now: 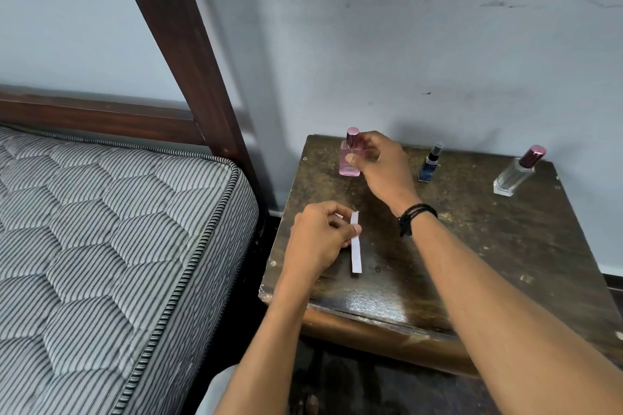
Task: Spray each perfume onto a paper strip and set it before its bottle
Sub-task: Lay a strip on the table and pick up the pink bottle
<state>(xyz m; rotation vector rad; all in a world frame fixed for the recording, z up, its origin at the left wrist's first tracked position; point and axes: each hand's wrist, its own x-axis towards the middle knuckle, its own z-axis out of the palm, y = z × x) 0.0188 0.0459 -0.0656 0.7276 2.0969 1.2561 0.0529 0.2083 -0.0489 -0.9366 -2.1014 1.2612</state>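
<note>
The square pink glass perfume bottle with a shiny pink cap (349,158) stands at the back left of the worn dark wooden table (488,246), the right hand (379,162) reaching forward with thumb and fingers closed around it. Nearer than that bottle, the left hand (317,239) pinches a white paper strip (355,251) lying on the tabletop. To the bottle's right stand a small dark blue spray bottle (429,165) and a clear glass bottle with a pink cap (517,172); no label is readable.

Rear wall (438,27): pale blue-grey painted plaster, scuffed, dark marks upper right. Dark brown wooden bed frame (175,44), slanted post w/ horizontal rails, stands against wall at left. Grey-and-white striped quilted mattress (101,229), corded edge, sits just beside worktop. Dark, worn wooden worktop (472,263): scratched, glossy patch at front edge, chipped corners. Floor (354,387) below dark, dim. Light soft, even.
</note>
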